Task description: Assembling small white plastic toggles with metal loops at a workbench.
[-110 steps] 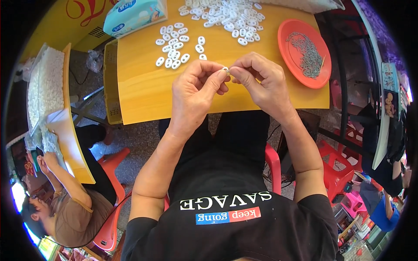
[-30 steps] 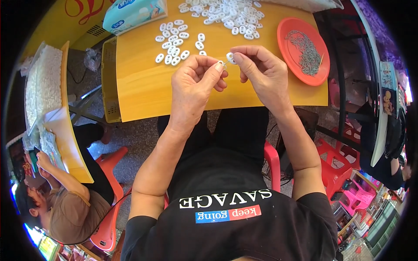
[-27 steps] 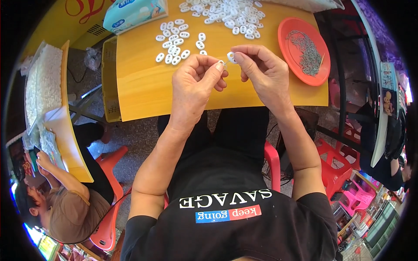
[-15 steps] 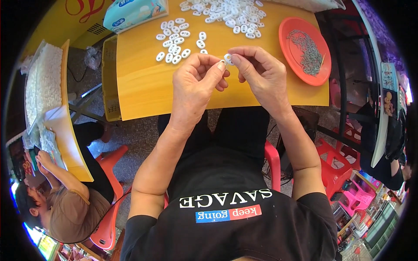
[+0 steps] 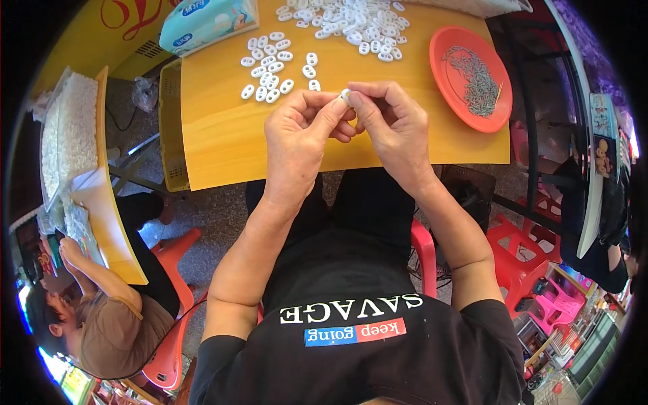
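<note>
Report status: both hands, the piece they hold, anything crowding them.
Left hand and right hand pinch one small white piece together above the yellow table. Loose white pieces lie beyond. Orange plate sits right, apart.

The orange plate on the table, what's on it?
The orange plate holds a heap of small grey metal pieces, possibly with a thin stick at the heap's right edge. What lies under the heap is covered.

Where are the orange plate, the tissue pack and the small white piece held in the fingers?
orange plate (image 5: 445,64): head view, bare left rim.
tissue pack (image 5: 206,21): head view, top face.
small white piece (image 5: 345,95): head view, part showing between fingertips.
</note>
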Motion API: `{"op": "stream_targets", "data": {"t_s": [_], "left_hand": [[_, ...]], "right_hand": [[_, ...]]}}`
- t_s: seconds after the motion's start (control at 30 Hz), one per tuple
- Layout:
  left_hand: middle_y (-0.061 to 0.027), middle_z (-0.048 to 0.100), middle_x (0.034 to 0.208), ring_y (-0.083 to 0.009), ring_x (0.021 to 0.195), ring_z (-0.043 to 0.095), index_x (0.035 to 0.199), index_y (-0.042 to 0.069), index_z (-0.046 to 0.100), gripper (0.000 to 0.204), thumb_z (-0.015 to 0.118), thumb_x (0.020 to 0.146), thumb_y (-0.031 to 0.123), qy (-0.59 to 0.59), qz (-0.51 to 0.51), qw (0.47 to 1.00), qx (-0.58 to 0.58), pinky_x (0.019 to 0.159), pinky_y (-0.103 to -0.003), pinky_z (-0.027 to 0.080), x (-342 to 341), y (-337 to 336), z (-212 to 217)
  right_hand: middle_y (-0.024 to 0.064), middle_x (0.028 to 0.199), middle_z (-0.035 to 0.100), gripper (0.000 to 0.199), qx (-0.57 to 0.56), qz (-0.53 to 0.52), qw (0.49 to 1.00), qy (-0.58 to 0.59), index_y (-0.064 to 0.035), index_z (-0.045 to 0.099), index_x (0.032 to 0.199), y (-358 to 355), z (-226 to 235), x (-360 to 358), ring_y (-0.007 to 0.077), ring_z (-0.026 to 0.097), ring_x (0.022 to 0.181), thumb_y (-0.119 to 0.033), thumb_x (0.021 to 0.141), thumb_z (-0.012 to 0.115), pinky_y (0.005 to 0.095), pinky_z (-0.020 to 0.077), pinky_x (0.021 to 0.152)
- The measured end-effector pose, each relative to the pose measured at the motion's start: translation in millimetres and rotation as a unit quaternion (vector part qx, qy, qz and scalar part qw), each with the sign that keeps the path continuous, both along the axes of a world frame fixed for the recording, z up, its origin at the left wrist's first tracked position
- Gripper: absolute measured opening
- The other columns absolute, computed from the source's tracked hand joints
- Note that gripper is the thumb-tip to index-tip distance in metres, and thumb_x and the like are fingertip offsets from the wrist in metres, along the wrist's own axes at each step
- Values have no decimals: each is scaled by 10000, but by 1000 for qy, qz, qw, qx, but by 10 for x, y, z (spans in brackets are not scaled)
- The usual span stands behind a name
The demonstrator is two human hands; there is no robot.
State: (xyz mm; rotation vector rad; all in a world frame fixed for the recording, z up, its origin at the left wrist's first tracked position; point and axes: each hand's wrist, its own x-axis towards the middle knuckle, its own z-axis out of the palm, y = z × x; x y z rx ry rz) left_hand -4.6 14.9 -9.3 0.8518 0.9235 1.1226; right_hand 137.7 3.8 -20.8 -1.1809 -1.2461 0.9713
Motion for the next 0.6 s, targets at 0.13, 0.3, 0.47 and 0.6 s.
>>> {"op": "stream_targets", "data": {"t_s": [0.13, 0.3, 0.47, 0.6], "left_hand": [[-58, 662, 875, -105, 740, 618, 1026, -23, 612, 157, 654, 937, 100, 12, -32, 999, 17, 689, -246, 523, -64, -13, -7], [-41, 596, 1058, -107, 832, 578, 1151, 1, 602, 279, 655, 948, 185, 19, -45, 990, 133, 756, -256, 487, -92, -20, -132], [-98, 466, 1307, -115, 905, 573, 1278, 4, 556, 409, 550, 1002, 306, -44, -120, 976, 177, 749, -239, 482, -103, -75, -127], [-67, 491, 1336, -86, 923, 541, 1290, 8, 554, 375, 537, 1008, 256, -83, -137, 972, 169, 758, -215, 461, -83, -112, -92]], "right_hand": [[66, 858, 677, 195, -95, 55, 988, 112, 44, 639, 1058, 30, 87, 103, 84, 616, 694, -114, 944, 643, 225, 514, 627], [76, 900, 659, 334, -130, 115, 961, 215, 45, 549, 1212, 29, 211, 132, 85, 595, 689, -122, 941, 649, 235, 514, 641], [78, 911, 630, 617, -176, 177, 916, 314, -13, 337, 1441, -28, 300, 45, 113, 591, 699, -94, 922, 662, 252, 513, 649], [72, 909, 624, 655, -172, 177, 907, 342, -24, 299, 1465, -53, 299, 48, 113, 573, 687, -87, 922, 660, 250, 505, 642]]}}
